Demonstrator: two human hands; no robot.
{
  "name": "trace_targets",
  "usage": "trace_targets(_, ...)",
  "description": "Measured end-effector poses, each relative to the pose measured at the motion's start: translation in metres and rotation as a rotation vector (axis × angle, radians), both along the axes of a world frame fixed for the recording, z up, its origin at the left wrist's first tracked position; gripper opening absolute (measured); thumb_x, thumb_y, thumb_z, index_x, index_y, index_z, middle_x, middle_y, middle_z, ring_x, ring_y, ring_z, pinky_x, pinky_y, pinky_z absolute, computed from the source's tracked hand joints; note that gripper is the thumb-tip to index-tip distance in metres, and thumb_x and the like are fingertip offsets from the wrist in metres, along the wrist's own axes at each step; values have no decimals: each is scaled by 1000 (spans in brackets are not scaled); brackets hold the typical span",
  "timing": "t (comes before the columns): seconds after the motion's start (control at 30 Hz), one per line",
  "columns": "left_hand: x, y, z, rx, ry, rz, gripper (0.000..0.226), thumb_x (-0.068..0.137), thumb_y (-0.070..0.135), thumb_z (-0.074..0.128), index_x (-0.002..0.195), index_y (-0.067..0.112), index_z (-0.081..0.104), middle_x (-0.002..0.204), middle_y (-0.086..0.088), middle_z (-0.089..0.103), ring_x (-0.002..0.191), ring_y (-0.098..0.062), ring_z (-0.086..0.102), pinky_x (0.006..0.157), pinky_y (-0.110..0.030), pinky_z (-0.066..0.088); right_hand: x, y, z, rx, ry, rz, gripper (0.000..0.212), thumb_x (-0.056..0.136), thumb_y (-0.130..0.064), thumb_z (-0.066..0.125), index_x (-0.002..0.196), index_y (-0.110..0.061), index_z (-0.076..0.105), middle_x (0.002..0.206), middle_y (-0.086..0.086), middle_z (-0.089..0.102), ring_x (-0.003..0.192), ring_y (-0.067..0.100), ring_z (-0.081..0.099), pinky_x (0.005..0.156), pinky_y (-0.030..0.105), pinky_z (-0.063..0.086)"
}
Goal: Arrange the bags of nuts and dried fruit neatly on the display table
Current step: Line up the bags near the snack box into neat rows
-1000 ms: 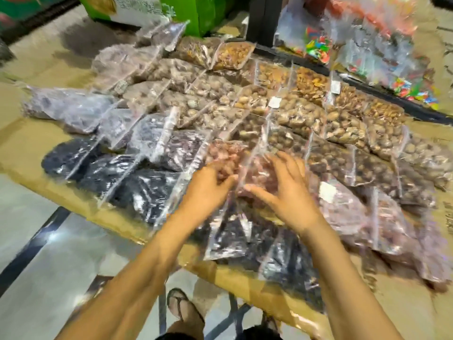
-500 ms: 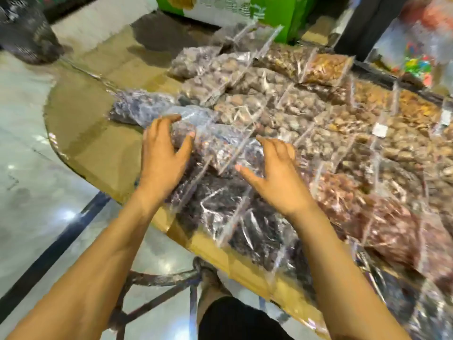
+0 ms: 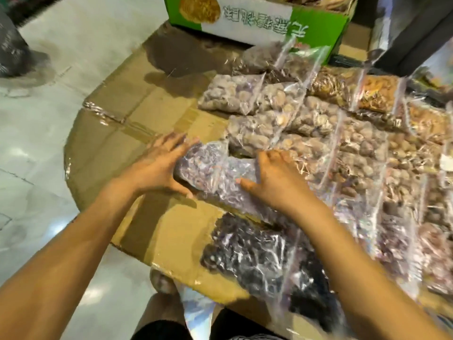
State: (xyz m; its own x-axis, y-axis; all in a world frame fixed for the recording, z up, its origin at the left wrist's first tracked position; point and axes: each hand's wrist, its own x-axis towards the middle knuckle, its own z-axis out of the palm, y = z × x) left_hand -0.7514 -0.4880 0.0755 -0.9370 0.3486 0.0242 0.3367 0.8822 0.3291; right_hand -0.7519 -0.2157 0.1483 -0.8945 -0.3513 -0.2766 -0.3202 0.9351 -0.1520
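Note:
A clear bag of purplish dried fruit (image 3: pixel 215 173) lies at the left end of the rows, on the cardboard-covered display table (image 3: pixel 152 111). My left hand (image 3: pixel 159 165) holds its left end, thumb underneath and fingers over the top. My right hand (image 3: pixel 274 180) presses on its right part, fingers curled over the plastic. A bag of dark dried fruit (image 3: pixel 259 256) lies nearer to me. Bags of pale nuts (image 3: pixel 247 99) and several brown nut bags (image 3: pixel 367 153) fill the rows to the right.
A green and white carton (image 3: pixel 257 20) stands at the table's far edge. Tiled floor (image 3: pixel 36 143) lies to the left, with a grey sack (image 3: pixel 9 45) at the far left. My foot (image 3: pixel 161 280) shows under the table's near edge.
The view has swung left. Both hands have moved from the middle bags to the leftmost bag of purplish fruit and now hold it at the table's left end.

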Motion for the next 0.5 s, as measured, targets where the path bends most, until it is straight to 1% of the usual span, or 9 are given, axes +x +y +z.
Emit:
trace_targets(0.03, -11, -8, -3, -43, -46, -49, 126, 44, 87, 60, 148, 26, 24, 147, -18, 38, 137, -34, 29, 116, -43, 20, -2, -6, -4, 21, 9, -24, 66, 84, -60, 50, 125, -8, 41, 127, 20, 46, 121, 36, 37, 99, 44, 35)
trace_targets(0.07, -22, -14, -8, -57, -68, -102, 124, 45, 82, 65, 148, 26, 24, 144, -16, 39, 134, -35, 33, 112, -42, 26, -2, -11, -8, 25, 20, -66, 69, 84, -61, 50, 128, -9, 39, 126, 21, 46, 121, 36, 37, 98, 44, 35)
trace_targets(0.13, -41, -21, -14, -1, -34, -224, 112, 50, 78, 66, 144, 25, 35, 130, -14, 49, 122, -32, 43, 104, -37, 32, 4, -17, -12, 3, 29, -202, 77, 82, -63, 49, 138, -13, 30, 131, 20, 43, 124, 36, 34, 101, 43, 33)
trace_targets(0.2, -50, -26, -17, 141, -9, -306, 101, 53, 76, 65, 136, 22, 46, 118, -12, 56, 111, -27, 48, 97, -37, 37, 16, -21, -16, -43, 39, -357, 82, 81, -66, 47, 144, -17, 23, 141, 20, 36, 131, 37, 28, 108, 45, 27)
trace_targets(0.3, -49, -32, -25, 390, 50, -355, 90, 60, 73, 66, 124, 10, 56, 107, -11, 60, 103, -25, 55, 87, -39, 44, 34, -36, -21, -122, 50, -543, 87, 80, -69, 41, 149, -23, 13, 151, 20, 23, 140, 37, 17, 113, 48, 20)
trace_targets(0.33, -48, -33, -26, 476, 44, -342, 88, 62, 71, 67, 121, 6, 59, 106, -10, 60, 101, -22, 56, 87, -36, 44, 40, -41, -23, -148, 54, -582, 87, 82, -67, 41, 150, -23, 10, 154, 19, 18, 142, 35, 12, 114, 47, 16)
trace_targets(0.4, -43, -34, -22, 648, 5, -297, 86, 63, 68, 70, 117, 2, 61, 105, 0, 57, 100, -14, 55, 89, -27, 45, 49, -50, -22, -202, 64, -625, 86, 85, -62, 46, 150, -23, 7, 157, 16, 10, 145, 29, 5, 115, 44, 8)
trace_targets(0.47, -34, -27, -17, 768, -41, -222, 85, 61, 69, 70, 118, 7, 60, 107, 11, 51, 102, -6, 52, 93, -20, 42, 58, -56, -18, -287, 42, -700, 88, 83, -65, 46, 150, -23, 7, 158, 11, 9, 145, 27, 4, 117, 47, 10)
trace_targets(0.5, -28, -22, -16, 792, -59, -191, 85, 60, 69, 71, 119, 10, 59, 109, 10, 51, 105, -8, 51, 97, -24, 41, 61, -56, -15, -328, 32, -745, 89, 81, -67, 45, 150, -24, 7, 158, 10, 11, 145, 28, 5, 117, 50, 13)
